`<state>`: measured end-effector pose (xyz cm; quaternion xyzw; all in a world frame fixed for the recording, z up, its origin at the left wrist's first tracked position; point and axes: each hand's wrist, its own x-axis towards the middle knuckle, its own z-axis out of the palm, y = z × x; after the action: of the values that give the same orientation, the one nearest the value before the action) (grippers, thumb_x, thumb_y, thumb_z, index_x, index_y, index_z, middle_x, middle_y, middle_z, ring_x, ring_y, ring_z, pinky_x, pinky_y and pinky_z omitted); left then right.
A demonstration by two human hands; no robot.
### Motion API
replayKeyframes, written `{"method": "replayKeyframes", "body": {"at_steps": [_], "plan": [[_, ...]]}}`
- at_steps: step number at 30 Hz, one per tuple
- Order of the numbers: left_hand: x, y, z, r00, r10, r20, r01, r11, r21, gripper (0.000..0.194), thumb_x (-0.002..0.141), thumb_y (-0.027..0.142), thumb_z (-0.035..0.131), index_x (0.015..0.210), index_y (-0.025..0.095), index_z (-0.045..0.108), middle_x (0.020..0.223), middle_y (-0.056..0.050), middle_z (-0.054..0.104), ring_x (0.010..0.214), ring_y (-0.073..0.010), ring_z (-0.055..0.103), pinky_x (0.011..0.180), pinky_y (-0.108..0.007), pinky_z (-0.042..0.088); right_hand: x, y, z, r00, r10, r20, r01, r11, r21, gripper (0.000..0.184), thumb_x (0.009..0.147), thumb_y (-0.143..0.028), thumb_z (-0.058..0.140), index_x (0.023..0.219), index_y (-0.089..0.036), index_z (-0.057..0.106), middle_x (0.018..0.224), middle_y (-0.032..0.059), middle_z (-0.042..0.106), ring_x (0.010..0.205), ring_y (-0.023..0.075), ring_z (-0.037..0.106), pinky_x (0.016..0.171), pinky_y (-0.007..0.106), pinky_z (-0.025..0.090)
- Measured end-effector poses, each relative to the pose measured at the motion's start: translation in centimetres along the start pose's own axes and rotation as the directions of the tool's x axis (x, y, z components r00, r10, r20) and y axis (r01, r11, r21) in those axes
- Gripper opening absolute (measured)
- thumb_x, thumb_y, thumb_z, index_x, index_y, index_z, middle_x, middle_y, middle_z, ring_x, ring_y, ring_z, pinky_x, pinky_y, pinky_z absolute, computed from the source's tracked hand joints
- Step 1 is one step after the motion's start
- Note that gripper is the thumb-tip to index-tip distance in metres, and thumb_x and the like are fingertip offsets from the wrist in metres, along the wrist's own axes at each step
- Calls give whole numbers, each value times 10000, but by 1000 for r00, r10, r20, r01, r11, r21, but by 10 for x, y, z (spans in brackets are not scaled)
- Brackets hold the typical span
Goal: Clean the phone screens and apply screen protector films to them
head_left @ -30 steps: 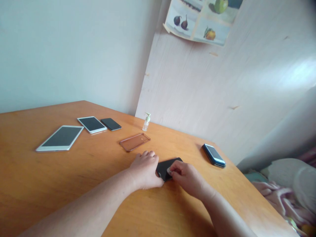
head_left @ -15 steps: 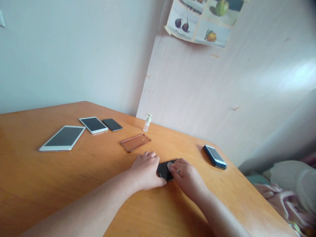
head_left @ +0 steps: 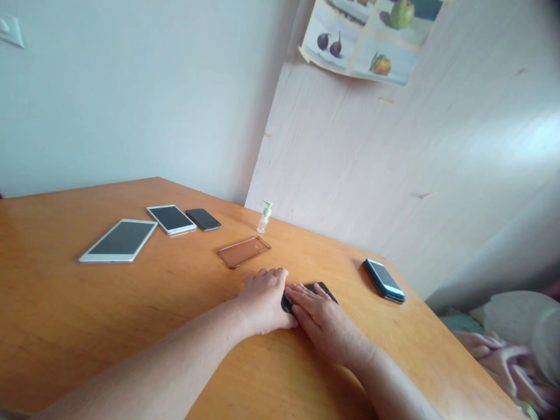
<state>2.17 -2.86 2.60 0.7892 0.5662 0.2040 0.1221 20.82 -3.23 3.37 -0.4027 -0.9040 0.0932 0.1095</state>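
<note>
A black smartphone (head_left: 324, 288) lies on the wooden table in front of me, largely covered by my hands. My left hand (head_left: 265, 301) grips its left end, the thumb along the near edge and the fingers on the far side. Across its screen my right hand (head_left: 318, 318) rests flat, fingers stretched out towards the left end. Whatever is under the right palm is hidden; the small white cloth does not show now. Just beyond the hands lies a clear brownish phone case (head_left: 244, 252).
A small pump bottle (head_left: 264, 217) stands near the table's back edge. To the left lie two white tablets (head_left: 120, 239) (head_left: 172, 218) and a dark phone (head_left: 203, 219). Stacked phones (head_left: 385, 280) sit near the right edge of the table (head_left: 153, 361).
My right hand has gone from pinching a small white cloth on the screen to lying flat, further left on the phone. The left hand keeps its grip. The view has shifted slightly.
</note>
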Motion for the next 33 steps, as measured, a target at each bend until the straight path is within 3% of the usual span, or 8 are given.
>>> {"method": "replayKeyframes", "body": {"at_steps": [4, 11, 15, 18, 20, 26, 28, 33], "plan": [[0, 1, 0, 999, -30, 14, 31, 999, -10, 866, 531, 515, 737, 1274, 195, 429, 1188, -136, 612, 1119, -350, 551, 925, -437, 443, -1, 14, -2, 990, 139, -33, -140, 989, -51, 444, 992, -323, 332, 1393, -232, 499, 1454, 87, 474, 1375, 239, 391, 1170, 514, 185], [0, 0, 0, 1000, -12, 0, 12, 1000, -22, 945, 614, 428, 664, 1430, 122, 297, 1284, -179, 571, 1174, -355, 527, 970, -460, 426, 2, -13, -4, 995, -59, 78, 51, 993, 110, 469, 1019, -384, 251, 1464, -315, 381, 1514, 30, 385, 1416, 218, 317, 1184, 532, 115], [0, 0, -1, 1000, -21, 21, 21, 1000, -23, 1050, 543, 512, 733, 1420, 125, 304, 1286, -173, 563, 1184, -373, 509, 971, -476, 424, 6, 11, 1, 993, 113, 29, -111, 993, -45, 477, 1017, -379, 245, 1435, -254, 437, 1499, 79, 409, 1412, 230, 325, 1172, 539, 140], [0, -1, -3, 999, 9, 41, -8, 1000, -17, 909, 544, 532, 743, 1318, 175, 427, 1244, -138, 580, 1157, -352, 525, 954, -454, 434, 4, 36, 5, 948, 315, -39, -317, 933, -168, 481, 1007, -344, 279, 1412, -163, 463, 1480, 150, 424, 1408, 264, 329, 1155, 569, 156], [1, -2, -3, 999, 36, 38, -36, 999, -2, 767, 563, 539, 731, 1213, 200, 506, 1190, -120, 593, 1125, -339, 542, 927, -437, 447, 2, 40, 5, 933, 357, -51, -360, 912, -195, 492, 998, -335, 299, 1424, -135, 442, 1485, 168, 408, 1417, 273, 307, 1155, 572, 156], [2, -6, 2, 997, 71, -7, -70, 997, 33, 487, 609, 519, 694, 981, 227, 578, 1053, -93, 612, 1025, -314, 579, 831, -388, 469, 0, 2, 2, 992, 104, 77, -97, 991, -89, 508, 1009, -420, 245, 1489, -280, 337, 1552, 51, 305, 1444, 216, 244, 1182, 513, 139], [2, -6, 3, 998, 69, -17, -68, 997, 31, 500, 607, 509, 695, 997, 224, 569, 1053, -92, 615, 1016, -313, 581, 822, -387, 469, 0, 3, 1, 988, 134, 79, -126, 987, -105, 514, 1010, -433, 234, 1485, -272, 347, 1547, 55, 314, 1441, 220, 254, 1181, 524, 125], [2, -4, 3, 999, 53, 3, -53, 998, 16, 665, 550, 523, 739, 1106, 222, 530, 1105, -94, 617, 1045, -322, 573, 838, -394, 467, 0, 35, 1, 921, 390, -7, -381, 893, -240, 531, 1008, -391, 237, 1447, -147, 408, 1511, 139, 370, 1420, 280, 297, 1153, 598, 112]]}}
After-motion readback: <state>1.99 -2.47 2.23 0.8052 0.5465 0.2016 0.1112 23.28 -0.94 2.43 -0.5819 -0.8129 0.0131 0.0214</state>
